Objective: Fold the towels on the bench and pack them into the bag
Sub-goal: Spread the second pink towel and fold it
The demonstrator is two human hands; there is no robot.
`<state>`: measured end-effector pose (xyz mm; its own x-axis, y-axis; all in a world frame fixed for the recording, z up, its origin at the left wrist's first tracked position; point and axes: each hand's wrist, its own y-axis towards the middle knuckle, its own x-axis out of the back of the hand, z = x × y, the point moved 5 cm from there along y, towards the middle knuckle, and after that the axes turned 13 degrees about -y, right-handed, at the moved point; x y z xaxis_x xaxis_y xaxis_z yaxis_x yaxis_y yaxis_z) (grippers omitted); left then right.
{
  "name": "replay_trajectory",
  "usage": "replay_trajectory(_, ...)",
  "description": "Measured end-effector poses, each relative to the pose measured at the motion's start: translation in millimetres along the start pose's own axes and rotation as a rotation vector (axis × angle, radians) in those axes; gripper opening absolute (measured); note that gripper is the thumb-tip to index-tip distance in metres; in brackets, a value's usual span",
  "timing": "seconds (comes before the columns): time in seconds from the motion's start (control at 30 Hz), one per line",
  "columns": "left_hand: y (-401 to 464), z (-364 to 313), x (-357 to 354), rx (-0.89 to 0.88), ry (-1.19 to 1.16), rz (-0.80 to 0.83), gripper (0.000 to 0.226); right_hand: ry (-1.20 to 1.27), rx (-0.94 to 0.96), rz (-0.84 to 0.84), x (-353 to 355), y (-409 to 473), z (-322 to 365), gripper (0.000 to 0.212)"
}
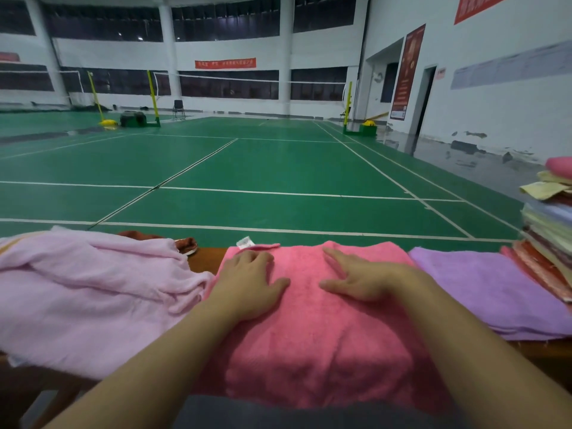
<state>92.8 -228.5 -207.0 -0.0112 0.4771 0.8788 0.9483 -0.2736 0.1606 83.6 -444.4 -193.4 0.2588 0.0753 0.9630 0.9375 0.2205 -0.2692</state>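
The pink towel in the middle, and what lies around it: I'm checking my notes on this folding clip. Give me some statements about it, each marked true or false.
1. Both hands lie flat on the coral pink towel. True: the left hand and the right hand press it with fingers spread.
2. A purple towel lies to the right of it. True.
3. The light pink towel on the left is neatly folded. False: it lies rumpled in a heap.
4. The stack of folded towels stands on the left end of the bench. False: it stands at the right edge of the view.
5. The right hand grips a corner of the purple towel. False: it rests open on the coral pink towel.
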Motion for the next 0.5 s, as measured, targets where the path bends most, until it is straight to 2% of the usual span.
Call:
replay_trajectory(0.13, -4, 8, -1, 0.118, 0.088, 0.051, 0.075, -0.013, -0.065, 0.006, -7, 0, -12, 0.097)
replay_trajectory(0.27, -5, 7, -4, 0.158, 0.099, 0.079, 0.079, -0.003, -0.081, -0.055, -8, 0, -16, 0.092)
replay_trajectory(0.4, 0, 7, -2, 0.182, 0.090, 0.059, 0.076, 0.058, -0.055, -0.106, -9, 0, -16, 0.086)
replay_trajectory(0.5, 9, 9, 9, 0.142, 0.048, 0.011, 0.062, 0.215, -0.014, -0.184, 7, -11, -21, 0.070)
